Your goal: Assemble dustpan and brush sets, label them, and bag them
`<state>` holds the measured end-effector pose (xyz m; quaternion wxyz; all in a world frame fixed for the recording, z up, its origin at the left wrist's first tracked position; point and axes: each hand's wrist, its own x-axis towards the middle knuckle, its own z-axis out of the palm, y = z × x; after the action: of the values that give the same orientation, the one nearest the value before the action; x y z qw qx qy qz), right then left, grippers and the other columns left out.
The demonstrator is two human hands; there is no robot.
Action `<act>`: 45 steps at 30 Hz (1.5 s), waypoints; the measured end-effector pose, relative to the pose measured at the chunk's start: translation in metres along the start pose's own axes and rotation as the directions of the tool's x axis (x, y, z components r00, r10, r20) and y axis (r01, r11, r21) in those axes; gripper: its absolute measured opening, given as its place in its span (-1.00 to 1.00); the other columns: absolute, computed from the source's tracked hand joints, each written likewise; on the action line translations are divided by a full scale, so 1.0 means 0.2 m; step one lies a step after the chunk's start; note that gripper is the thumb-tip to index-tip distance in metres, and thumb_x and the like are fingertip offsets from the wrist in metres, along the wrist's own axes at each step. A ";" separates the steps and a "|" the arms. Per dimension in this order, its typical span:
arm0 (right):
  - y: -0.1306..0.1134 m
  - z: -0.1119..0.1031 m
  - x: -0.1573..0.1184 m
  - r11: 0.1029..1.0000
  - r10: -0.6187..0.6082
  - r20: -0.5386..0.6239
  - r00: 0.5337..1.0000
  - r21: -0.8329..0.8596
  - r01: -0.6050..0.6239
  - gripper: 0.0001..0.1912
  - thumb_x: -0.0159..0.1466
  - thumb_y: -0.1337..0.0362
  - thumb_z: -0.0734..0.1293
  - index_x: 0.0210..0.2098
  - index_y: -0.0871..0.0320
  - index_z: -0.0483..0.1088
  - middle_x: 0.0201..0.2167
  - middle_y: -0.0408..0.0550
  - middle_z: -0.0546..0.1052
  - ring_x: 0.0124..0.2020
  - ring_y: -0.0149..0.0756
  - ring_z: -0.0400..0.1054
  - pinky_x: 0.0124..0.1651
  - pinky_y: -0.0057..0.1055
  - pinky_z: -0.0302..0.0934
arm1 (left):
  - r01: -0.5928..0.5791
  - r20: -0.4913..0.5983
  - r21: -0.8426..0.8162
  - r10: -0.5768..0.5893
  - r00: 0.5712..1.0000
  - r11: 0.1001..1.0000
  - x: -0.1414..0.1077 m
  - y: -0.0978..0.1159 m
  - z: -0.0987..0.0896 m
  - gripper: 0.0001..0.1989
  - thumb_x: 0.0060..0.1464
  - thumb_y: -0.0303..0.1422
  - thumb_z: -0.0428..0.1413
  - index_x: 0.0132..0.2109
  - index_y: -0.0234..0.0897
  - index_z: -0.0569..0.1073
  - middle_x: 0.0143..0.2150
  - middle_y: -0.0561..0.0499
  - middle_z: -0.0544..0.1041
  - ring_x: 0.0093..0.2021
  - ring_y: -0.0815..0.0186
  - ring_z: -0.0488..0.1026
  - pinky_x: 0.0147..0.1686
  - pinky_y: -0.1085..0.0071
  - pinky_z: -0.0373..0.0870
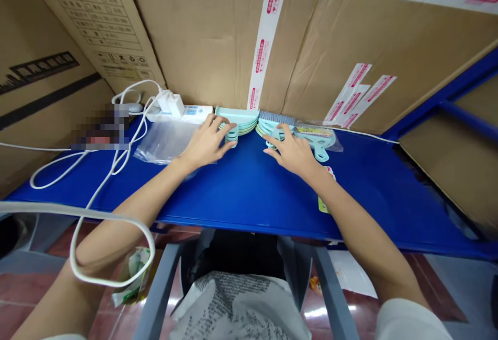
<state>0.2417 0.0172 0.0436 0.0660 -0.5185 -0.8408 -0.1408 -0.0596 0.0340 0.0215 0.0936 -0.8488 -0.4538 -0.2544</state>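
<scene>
A stack of several pale green dustpans lies on the blue table against the cardboard. My left hand reaches over its left side, fingers spread, with thumb and index finger about the stacked handles. Just right of it is a stack of brushes with grey bristles toward the cardboard. My right hand rests at their handles, fingers apart and bent; part of the handles is hidden beneath it. Beyond that hand a pale green dustpan with a handle lies by a clear bag with a printed card.
Clear plastic bags lie left of my left hand. Behind them a white power strip holds plugs, and a white cable loops over the left side. A yellow-green card lies under my right forearm. Cardboard walls the back.
</scene>
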 end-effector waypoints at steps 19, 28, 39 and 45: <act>0.00 0.09 0.03 0.981 -0.094 0.121 0.988 0.179 0.072 -0.66 0.53 0.32 0.29 0.20 0.19 0.59 0.49 0.34 0.16 -0.03 -0.05 0.61 0.13 -0.09 0.46 | -0.156 -0.046 -0.200 0.150 0.988 0.967 -0.01 -0.05 0.16 -0.61 0.36 -0.42 0.20 0.28 -0.18 0.56 0.24 -0.25 0.47 0.39 -0.14 0.27 0.39 -0.27 0.34; -0.05 0.02 0.05 0.998 -0.044 0.239 0.970 0.061 0.030 -0.59 0.53 0.40 0.18 0.17 0.25 0.61 0.57 0.45 0.16 0.10 0.09 0.61 0.14 -0.08 0.48 | -0.199 -0.097 -0.146 0.186 0.978 0.969 -0.01 -0.05 0.19 -0.65 0.36 -0.45 0.21 0.24 -0.33 0.58 0.22 -0.32 0.49 0.33 -0.12 0.34 0.34 -0.21 0.42; -0.04 0.04 0.02 0.996 -0.083 0.187 0.979 0.002 0.084 -0.55 0.46 0.51 0.19 0.18 0.26 0.60 0.59 0.45 0.14 0.23 0.22 0.53 0.04 -0.02 0.52 | -0.165 -0.025 -0.113 0.163 0.986 0.980 -0.02 0.00 0.09 -0.62 0.45 -0.36 0.09 0.33 -0.23 0.48 0.28 -0.31 0.39 0.32 -0.08 0.38 0.34 -0.16 0.42; -0.03 0.04 0.02 0.997 -0.065 0.177 0.982 0.052 0.057 -0.56 0.47 0.47 0.19 0.16 0.23 0.62 0.59 0.33 0.18 0.17 0.14 0.56 0.07 -0.07 0.49 | 0.142 0.024 0.035 -0.142 0.990 0.989 -0.02 -0.05 -0.07 -0.46 0.45 -0.16 0.09 0.45 -0.26 0.32 0.37 -0.37 0.38 0.40 -0.25 0.31 0.32 -0.22 0.40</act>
<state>0.2342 0.0207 0.0355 -0.0019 -0.5013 -0.8619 -0.0758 -0.0750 0.0321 0.0308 0.0836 -0.8159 -0.5185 -0.2418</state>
